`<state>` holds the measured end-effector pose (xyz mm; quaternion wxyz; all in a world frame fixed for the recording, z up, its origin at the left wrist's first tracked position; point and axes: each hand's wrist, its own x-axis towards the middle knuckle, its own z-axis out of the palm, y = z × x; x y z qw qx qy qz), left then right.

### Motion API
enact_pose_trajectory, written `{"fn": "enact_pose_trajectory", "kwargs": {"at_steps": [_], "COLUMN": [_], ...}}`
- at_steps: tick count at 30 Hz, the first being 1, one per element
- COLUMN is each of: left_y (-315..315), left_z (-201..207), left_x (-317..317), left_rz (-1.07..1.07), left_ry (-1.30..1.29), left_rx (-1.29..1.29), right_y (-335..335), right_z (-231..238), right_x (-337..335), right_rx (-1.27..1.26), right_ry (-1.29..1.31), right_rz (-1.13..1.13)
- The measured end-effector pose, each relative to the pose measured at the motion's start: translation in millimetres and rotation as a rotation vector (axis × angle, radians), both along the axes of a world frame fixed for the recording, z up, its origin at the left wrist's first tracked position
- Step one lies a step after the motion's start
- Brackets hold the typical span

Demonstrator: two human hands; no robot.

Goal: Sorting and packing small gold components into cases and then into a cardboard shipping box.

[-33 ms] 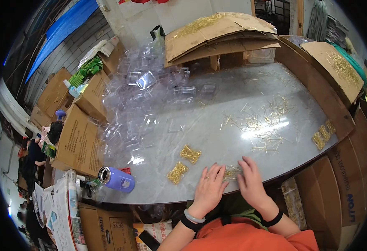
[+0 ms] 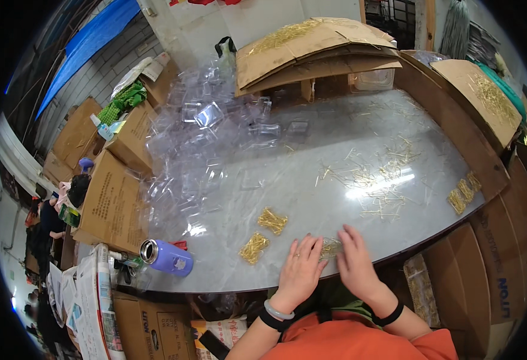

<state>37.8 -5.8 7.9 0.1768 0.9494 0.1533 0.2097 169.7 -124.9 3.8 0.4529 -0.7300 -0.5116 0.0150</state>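
Observation:
A small bundle of gold-coloured metal pins (image 2: 330, 248) lies on the grey table near its front edge, between my two hands. My left hand (image 2: 300, 271) rests beside it, fingers stretched out and thumb against the bundle's left side. On the other side, my right hand (image 2: 358, 265) has its fingers extended and slightly bent, their tips at the bundle's right edge. To the left sit two more pin bundles, one nearer (image 2: 254, 248) and one farther (image 2: 272, 221). Loose gold pins (image 2: 385, 180) are scattered beyond my right hand.
Clear plastic boxes (image 2: 206, 135) pile up on the table's left. An uncapped purple bottle (image 2: 174, 259) stands at the front left. More bundles (image 2: 464, 192) lie by the right edge. Cardboard (image 2: 317, 45) with pins on top spans the back; a cardboard wall (image 2: 455, 126) borders the right.
My right hand has shifted slightly left, closer to the bundle. My left hand stays in place.

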Motion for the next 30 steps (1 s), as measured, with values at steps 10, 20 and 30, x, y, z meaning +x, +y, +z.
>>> {"fn": "enact_pose_trajectory", "kwargs": {"at_steps": [10,20,30], "left_y": [10,11,13], "left_z": [-6,-7,-11], "left_x": [-9,-9,-8], "left_rz": [-0.058,-0.062,-0.078], "left_ry": [-0.051,-0.068,-0.013], "left_rx": [-0.100,-0.105,-0.065], "right_y": [15,8,26], "right_z": [26,16,-2], "right_x": [18,41,-19], "right_rx": [-0.163,-0.195,0.023], "right_ry": [-0.079,0.126,0.251], "right_rz": [0.207,0.389,0.308]}}
